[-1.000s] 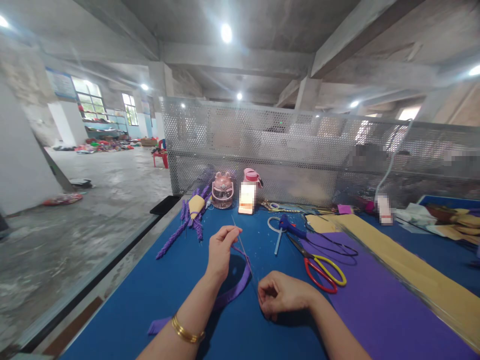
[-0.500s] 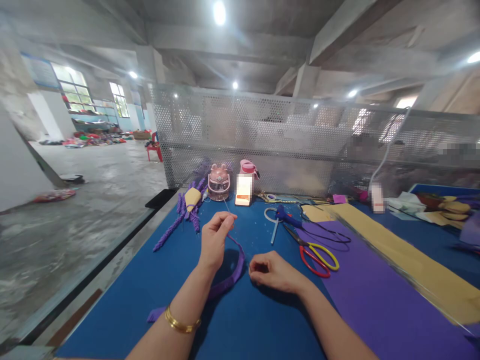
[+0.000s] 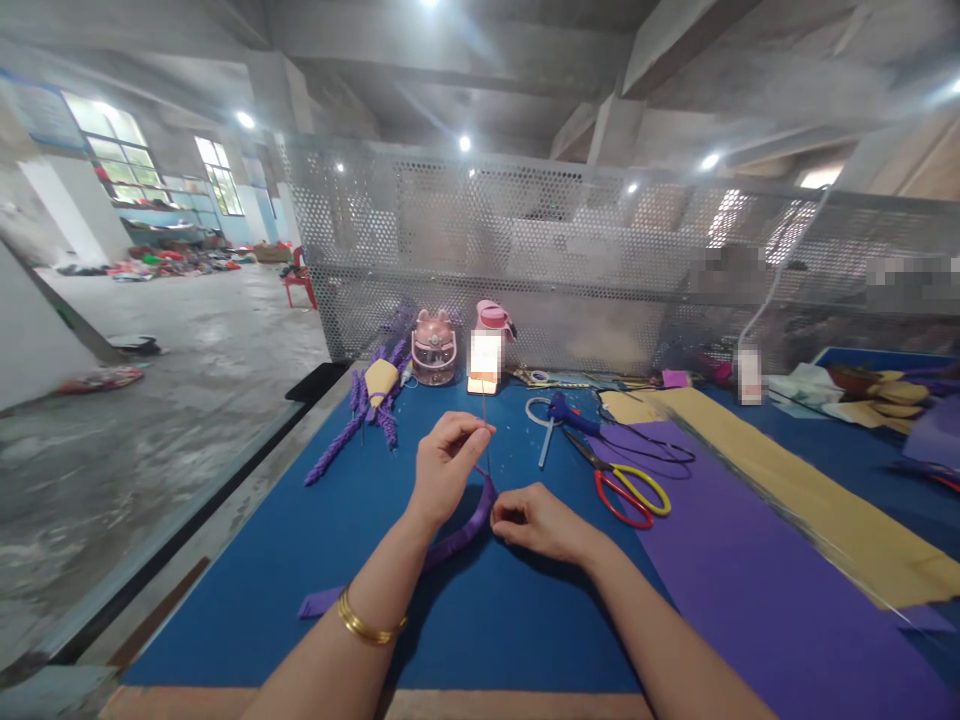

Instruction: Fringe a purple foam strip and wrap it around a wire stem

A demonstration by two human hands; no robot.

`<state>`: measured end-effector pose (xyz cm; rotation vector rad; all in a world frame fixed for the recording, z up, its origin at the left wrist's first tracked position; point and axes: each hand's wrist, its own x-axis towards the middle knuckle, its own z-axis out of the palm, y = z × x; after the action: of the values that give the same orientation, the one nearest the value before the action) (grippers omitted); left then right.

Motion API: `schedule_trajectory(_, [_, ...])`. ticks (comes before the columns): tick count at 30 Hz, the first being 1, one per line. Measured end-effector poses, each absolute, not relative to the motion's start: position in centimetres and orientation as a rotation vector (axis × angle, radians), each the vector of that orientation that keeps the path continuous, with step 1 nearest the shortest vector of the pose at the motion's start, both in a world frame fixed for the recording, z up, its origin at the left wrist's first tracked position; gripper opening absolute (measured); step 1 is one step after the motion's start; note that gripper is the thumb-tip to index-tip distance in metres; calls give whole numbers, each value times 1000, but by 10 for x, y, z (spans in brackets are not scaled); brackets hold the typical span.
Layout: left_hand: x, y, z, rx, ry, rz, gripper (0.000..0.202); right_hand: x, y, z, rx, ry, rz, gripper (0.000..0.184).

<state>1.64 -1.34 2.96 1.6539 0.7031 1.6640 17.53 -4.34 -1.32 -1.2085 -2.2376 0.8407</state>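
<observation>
My left hand (image 3: 446,468) pinches a thin wire (image 3: 485,420) that rises above the fingers, along with the upper end of a purple ribbon strip (image 3: 450,545). The strip curves down from the pinch and trails across the blue table (image 3: 247,590) toward my left forearm, which wears a gold bangle. My right hand (image 3: 534,522) is closed just to the right, its fingertips pinched at the ribbon and the wire's lower end.
Red-and-yellow scissors (image 3: 628,490) and a blue glue gun (image 3: 568,416) lie right of my hands. Purple braided pieces (image 3: 358,420), a pink fan (image 3: 433,350) and a pink bottle (image 3: 491,345) stand at the back by a perforated metal screen (image 3: 570,270). Purple sheet (image 3: 750,590) and tan sheet (image 3: 795,490) cover the right side.
My hands have drawn closer together, and the right hand moved up toward the left. The wire now stands nearly upright. The camera has tilted slightly upward.
</observation>
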Motion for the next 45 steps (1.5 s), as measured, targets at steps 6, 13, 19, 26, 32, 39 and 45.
schedule_trajectory(6, [21, -17, 29, 1674, 717, 1627, 14, 177, -41, -16, -1221, -2271, 810, 12])
schedule_trajectory(13, [27, -21, 25, 1762, 698, 1589, 14, 177, -42, -13, -1242, -2290, 814, 13])
schedule_trajectory(19, [30, -25, 24, 1838, 681, 1552, 14, 178, -42, -15, -1257, -2277, 824, 11])
schedule_trajectory(26, [30, -25, 20, 1901, 682, 1523, 14, 176, -43, -16, -1263, -2241, 819, 9])
schedule_trajectory(32, [30, -24, 20, 1894, 696, 1526, 15, 188, -42, -5, -1263, -2113, 874, 6])
schedule_trajectory(39, [30, -25, 22, 1925, 694, 1511, 15, 192, -46, 44, -1063, -1500, 694, 20])
schedule_trajectory(45, [31, -25, 22, 1916, 705, 1528, 16, 174, -47, 74, -928, -1468, 625, 20])
